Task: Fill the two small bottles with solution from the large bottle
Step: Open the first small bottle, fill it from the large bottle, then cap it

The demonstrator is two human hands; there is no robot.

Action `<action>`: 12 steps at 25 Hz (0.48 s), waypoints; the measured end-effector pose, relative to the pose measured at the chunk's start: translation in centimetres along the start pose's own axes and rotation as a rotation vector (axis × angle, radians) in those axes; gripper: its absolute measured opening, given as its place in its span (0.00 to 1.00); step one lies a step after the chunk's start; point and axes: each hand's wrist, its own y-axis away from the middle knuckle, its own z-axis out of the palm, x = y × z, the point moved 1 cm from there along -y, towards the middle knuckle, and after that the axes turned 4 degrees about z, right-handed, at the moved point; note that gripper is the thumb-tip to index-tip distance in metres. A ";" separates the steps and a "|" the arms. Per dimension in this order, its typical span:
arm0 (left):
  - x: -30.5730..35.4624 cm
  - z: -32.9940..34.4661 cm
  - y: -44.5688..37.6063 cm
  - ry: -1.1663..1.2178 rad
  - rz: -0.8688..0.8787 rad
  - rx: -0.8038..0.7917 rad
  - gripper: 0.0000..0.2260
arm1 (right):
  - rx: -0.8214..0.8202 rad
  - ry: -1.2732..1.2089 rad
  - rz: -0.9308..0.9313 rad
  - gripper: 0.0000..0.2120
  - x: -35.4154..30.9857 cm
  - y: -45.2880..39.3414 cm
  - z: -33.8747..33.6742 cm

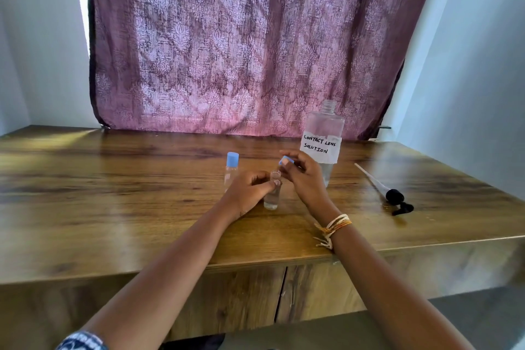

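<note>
A small clear bottle [272, 198] stands uncapped on the wooden table [113, 207], with liquid in it. My left hand [250, 193] grips it near the neck. My right hand [304, 179] holds a blue cap [286, 161] just above and right of the bottle's mouth. A second small bottle [231, 167] with a blue cap on stands upright to the left, partly hidden by my left hand. The large clear bottle [324, 139], labelled "contact lens solution", stands open behind my right hand, with liquid low in it.
A black pump head with a long white tube [383, 190] lies on the table to the right. A purple patterned curtain [247, 42] hangs behind the table. The table's front edge is close to me.
</note>
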 end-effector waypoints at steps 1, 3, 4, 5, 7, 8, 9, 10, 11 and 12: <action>0.0 0.0 0.0 -0.009 -0.008 0.009 0.08 | 0.026 -0.039 -0.038 0.08 -0.5 0.3 0.0; 0.0 -0.1 0.0 -0.035 -0.012 0.019 0.09 | 0.034 -0.120 -0.080 0.05 -1.2 0.7 -0.1; 0.0 -0.1 0.0 -0.050 -0.004 0.015 0.09 | 0.020 -0.165 -0.082 0.06 -1.4 0.8 -0.2; 0.0 -0.1 0.0 -0.065 0.004 0.008 0.09 | 0.004 -0.186 -0.083 0.06 -1.6 0.9 -0.3; 0.0 -0.1 0.0 -0.093 0.015 0.001 0.10 | -0.050 -0.206 -0.103 0.06 -1.6 1.0 -0.4; 0.0 -0.1 0.0 -0.101 0.016 -0.001 0.10 | -0.083 -0.213 -0.110 0.06 -1.6 1.1 -0.4; 0.0 -0.1 0.0 -0.104 0.017 -0.005 0.10 | -0.112 -0.213 -0.113 0.07 -1.6 1.1 -0.4; 0.1 -0.1 0.0 -0.103 0.017 -0.007 0.11 | -0.133 -0.211 -0.107 0.08 -1.5 1.1 -0.4; 0.1 -0.1 0.1 -0.103 0.017 -0.009 0.11 | -0.154 -0.203 -0.102 0.09 -1.5 1.1 -0.4; 0.2 -0.1 0.1 -0.106 0.013 -0.009 0.10 | -0.172 -0.195 -0.097 0.10 -1.5 1.1 -0.4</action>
